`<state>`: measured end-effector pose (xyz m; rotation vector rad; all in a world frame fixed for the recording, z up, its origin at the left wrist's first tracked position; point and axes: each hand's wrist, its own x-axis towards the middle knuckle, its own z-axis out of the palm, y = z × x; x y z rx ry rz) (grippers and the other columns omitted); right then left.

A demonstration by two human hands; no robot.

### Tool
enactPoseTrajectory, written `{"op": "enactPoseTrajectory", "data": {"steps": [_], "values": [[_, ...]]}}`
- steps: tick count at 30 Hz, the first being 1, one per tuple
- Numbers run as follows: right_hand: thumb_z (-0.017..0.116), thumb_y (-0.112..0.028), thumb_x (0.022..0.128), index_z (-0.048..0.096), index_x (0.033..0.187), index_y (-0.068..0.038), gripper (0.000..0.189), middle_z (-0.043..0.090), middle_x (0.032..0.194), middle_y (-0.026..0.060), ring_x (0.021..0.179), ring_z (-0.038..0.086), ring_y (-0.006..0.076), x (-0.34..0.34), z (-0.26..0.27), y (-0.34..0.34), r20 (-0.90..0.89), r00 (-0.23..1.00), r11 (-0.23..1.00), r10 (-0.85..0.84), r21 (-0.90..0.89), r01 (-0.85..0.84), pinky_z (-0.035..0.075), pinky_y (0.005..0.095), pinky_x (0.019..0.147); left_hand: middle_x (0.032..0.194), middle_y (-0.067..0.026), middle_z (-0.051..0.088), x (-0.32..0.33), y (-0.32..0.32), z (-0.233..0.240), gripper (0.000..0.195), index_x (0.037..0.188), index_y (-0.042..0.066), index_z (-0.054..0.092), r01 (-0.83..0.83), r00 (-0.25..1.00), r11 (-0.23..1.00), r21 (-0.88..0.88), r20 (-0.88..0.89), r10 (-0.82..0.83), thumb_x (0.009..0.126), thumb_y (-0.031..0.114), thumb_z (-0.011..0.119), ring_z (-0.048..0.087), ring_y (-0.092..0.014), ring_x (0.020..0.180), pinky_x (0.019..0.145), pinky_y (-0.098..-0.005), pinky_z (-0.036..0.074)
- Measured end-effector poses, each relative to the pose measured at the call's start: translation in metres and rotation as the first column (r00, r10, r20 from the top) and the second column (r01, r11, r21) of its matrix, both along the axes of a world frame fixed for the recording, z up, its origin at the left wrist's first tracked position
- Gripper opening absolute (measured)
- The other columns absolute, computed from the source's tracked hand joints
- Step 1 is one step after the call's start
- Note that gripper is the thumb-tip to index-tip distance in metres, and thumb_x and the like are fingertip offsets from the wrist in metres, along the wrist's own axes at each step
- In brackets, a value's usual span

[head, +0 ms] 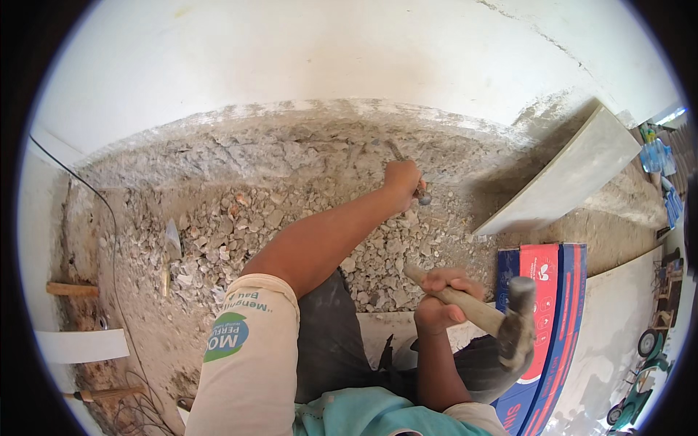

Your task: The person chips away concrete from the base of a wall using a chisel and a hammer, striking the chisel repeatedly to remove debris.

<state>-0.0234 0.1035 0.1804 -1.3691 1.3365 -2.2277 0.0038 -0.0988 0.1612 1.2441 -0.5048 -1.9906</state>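
My left hand (pixel 404 185) is closed round a metal chisel (pixel 397 151), whose far end meets the rough, chipped strip at the foot of the white wall (pixel 305 54). The chisel's rounded striking head shows just below the fist. Lower right, my right hand (pixel 444 300) grips the wooden handle of a hammer (pixel 517 327). The hammer's head is raised, apart from the chisel, near my right knee. Broken rubble (pixel 262 212) lies below the chipped strip, between the wall and my legs.
A pointed trowel (pixel 172 240) lies on the rubble at left. A grey board (pixel 567 169) leans at the right wall. Beside my right leg is a red and blue cardboard box (pixel 537 305). A black cable (pixel 113 218) runs down the left, past wooden-handled tools.
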Motion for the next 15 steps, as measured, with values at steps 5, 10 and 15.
{"op": "enactPoseTrajectory", "data": {"steps": [5, 10, 15], "values": [[0.050, -0.032, 0.092, 0.049, 0.087, -0.002, 0.031, 0.046, 0.062, 0.0001, 0.056, 0.046, 0.0092, -0.006, -0.043, 0.012, 0.170, 0.983, 0.757, -0.062, 0.650, -0.065, 0.038, 0.0240, 0.049, 0.070, -0.0086, 0.047, -0.003, -0.003, 0.005, 0.016, 0.098, -0.003, 0.046, 0.072, 0.990, 0.997, 0.015, 0.119, -0.073, 0.091, 0.011, 0.045, 0.045, -0.020, 0.053, 0.047, -0.0346, 0.038], [0.044, -0.047, 0.092, 0.041, 0.089, -0.003, 0.044, 0.049, 0.067, 0.0071, 0.056, 0.049, 0.0146, -0.005, 0.030, 0.002, 0.100, 0.993, 0.998, 0.060, -0.020, -0.058, 0.042, 0.0248, 0.049, 0.070, -0.0082, 0.047, 0.005, -0.002, -0.002, 0.013, 0.091, -0.001, 0.046, 0.040, 0.999, 0.999, -0.003, 0.031, -0.040, 0.091, 0.011, 0.043, 0.045, -0.019, 0.053, 0.047, -0.0341, 0.038], [0.049, -0.034, 0.093, 0.051, 0.094, 0.000, 0.034, 0.052, 0.070, 0.0072, 0.057, 0.049, 0.0121, -0.008, -0.067, 0.018, 0.097, 0.995, 0.741, 0.036, 0.665, -0.092, 0.040, 0.0258, 0.051, 0.069, -0.0073, 0.047, -0.008, -0.004, -0.024, 0.012, 0.088, 0.000, 0.045, 0.086, 0.993, 0.996, 0.002, 0.078, -0.086, 0.091, 0.011, 0.043, 0.045, -0.018, 0.053, 0.048, -0.0333, 0.038]]}}
